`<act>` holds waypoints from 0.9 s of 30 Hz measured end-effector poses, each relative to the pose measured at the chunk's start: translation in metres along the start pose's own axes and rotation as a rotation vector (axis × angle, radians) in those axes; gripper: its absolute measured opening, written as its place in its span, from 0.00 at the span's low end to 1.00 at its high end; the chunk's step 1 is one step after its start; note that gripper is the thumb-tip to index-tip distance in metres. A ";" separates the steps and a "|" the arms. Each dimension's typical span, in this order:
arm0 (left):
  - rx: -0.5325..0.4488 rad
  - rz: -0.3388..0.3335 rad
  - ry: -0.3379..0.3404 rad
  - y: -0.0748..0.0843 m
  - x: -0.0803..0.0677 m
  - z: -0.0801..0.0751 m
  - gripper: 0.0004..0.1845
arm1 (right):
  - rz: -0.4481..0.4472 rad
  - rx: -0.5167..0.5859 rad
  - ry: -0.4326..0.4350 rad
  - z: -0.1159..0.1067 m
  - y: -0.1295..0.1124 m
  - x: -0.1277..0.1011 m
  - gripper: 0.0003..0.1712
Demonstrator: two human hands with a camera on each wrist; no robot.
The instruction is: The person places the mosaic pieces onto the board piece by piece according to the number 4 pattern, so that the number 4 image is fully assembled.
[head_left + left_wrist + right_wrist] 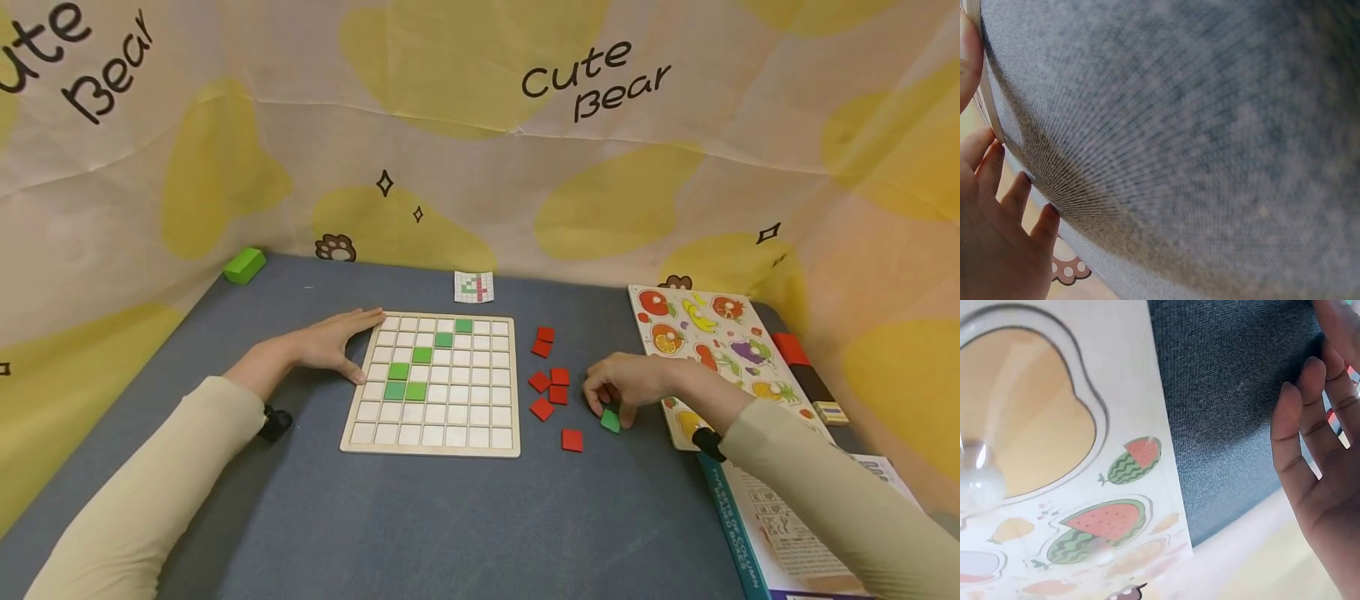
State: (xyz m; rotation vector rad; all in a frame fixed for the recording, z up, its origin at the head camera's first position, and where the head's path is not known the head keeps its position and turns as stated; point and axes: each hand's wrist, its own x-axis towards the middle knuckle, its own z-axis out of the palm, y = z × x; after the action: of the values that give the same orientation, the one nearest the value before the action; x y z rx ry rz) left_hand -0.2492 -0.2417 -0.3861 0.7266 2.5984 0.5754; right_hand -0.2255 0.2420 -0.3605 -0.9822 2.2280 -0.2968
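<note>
Green tile (611, 420) lower right of centre is the one we're after: our right hand (626, 387) has curled fingertips pinching it, still down on the grey cloth (420, 517). Left hand (324, 346) lies flat, fingers straight, bracing the left edge of the wooden grid board (433, 385), holding nothing. Red tiles (551, 383) sit just left of the pinch, so a sloppy lift could knock them. Further back, the pattern card (474, 287) leans at the curtain.

Green block (244, 265) far left corner; fruit puzzle (720, 350) right; booklet (787, 533) near edge.
</note>
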 end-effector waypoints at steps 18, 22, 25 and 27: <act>-0.006 -0.001 0.000 -0.002 0.002 0.000 0.63 | -0.010 0.368 0.366 -0.010 -0.071 0.072 0.07; -0.003 -0.003 0.000 -0.001 0.002 -0.001 0.63 | -0.014 0.354 0.438 -0.010 -0.098 0.101 0.05; -0.003 0.000 0.000 0.000 0.002 0.000 0.63 | -0.022 0.290 0.472 -0.008 -0.113 0.120 0.04; -0.005 0.001 0.000 0.000 0.003 0.000 0.63 | -0.026 0.248 0.489 -0.006 -0.120 0.128 0.05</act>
State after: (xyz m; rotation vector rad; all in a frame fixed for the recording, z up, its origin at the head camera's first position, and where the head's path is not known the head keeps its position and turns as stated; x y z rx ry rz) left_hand -0.2516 -0.2401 -0.3869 0.7267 2.5960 0.5821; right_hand -0.2237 0.0661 -0.3653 -0.8694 2.5261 -0.8840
